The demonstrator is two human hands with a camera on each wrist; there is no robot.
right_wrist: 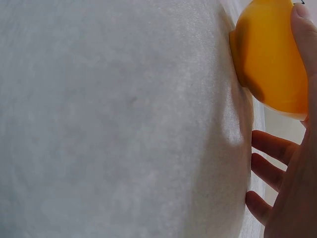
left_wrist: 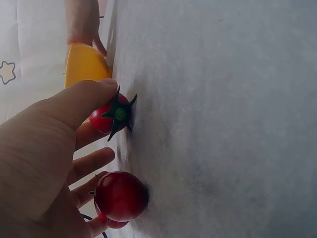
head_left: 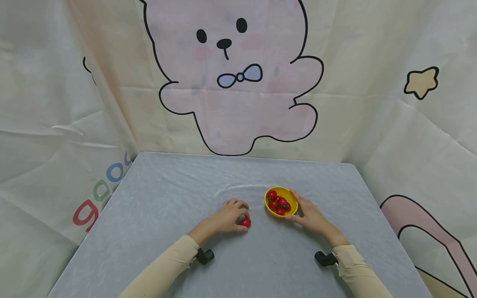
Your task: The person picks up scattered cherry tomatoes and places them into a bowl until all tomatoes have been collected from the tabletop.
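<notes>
On the grey table (head_left: 156, 215), in front of a cloth backdrop (head_left: 238, 82) printed with a pink bear, a small yellow bowl (head_left: 290, 194) is steadied by the right hand (head_left: 311, 215): its fingers and thumb are laid against the bowl's near side, only lightly bent (the right wrist view shows a fingertip on the rim and the other fingers spread loose beside it). Several red cherry tomatoes (head_left: 278, 203) are already held in the bowl.

Just to the left of the bowl, the left hand (head_left: 227, 217) is curled over loose tomatoes on the cloth. A stemmed tomato (left_wrist: 113, 116) is pinched between thumb and fingertips while touching the table, and a second tomato (left_wrist: 120, 196) is cupped lower in the palm; a third seems to be tucked beneath it, though this cannot be told surely.

The step in hand is judged to be the picking-up of loose tomatoes. The next move calls for a firm but gentle pinch, a lift clear of the cloth, and a short carry rightward over the rim.
</notes>
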